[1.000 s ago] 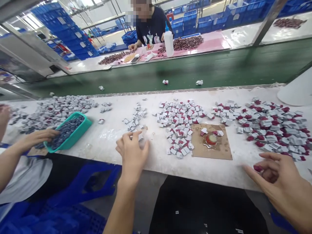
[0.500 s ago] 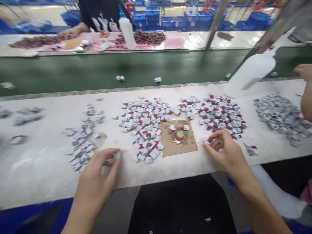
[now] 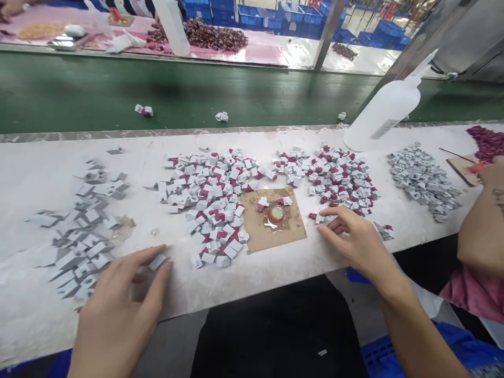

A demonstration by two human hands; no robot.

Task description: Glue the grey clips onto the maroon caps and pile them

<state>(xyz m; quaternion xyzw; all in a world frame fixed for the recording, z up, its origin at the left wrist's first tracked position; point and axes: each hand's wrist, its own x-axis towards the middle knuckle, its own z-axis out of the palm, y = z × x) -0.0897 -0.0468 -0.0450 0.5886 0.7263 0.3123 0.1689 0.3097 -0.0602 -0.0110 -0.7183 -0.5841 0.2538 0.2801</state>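
Observation:
My left hand (image 3: 122, 299) is at the near left of the white table, with a small grey block (image 3: 158, 261) between thumb and index finger. Beside it lies a pile of loose grey blocks (image 3: 84, 247). My right hand (image 3: 352, 236) is right of a cardboard square (image 3: 255, 241), thumb and index finger apart. A grey-and-dark-red piece (image 3: 316, 217) lies at its fingertips. On the cardboard are a round red-rimmed disc (image 3: 276, 213) in a clear wet puddle and two small white-and-red pieces (image 3: 284, 201).
Grey-and-red pieces lie in a left pile (image 3: 216, 189) and a right pile (image 3: 342, 178). A white squeeze bottle (image 3: 384, 115) stands behind. A green belt (image 3: 177, 84) runs beyond the table. At right, a co-worker's arm (image 3: 482, 220) is near a grey pile (image 3: 423, 178).
The view has shifted right. My right thumb and index finger have spread, and the grey-and-red piece now shows at their tips. My left thumb and index finger are slightly wider around the grey block.

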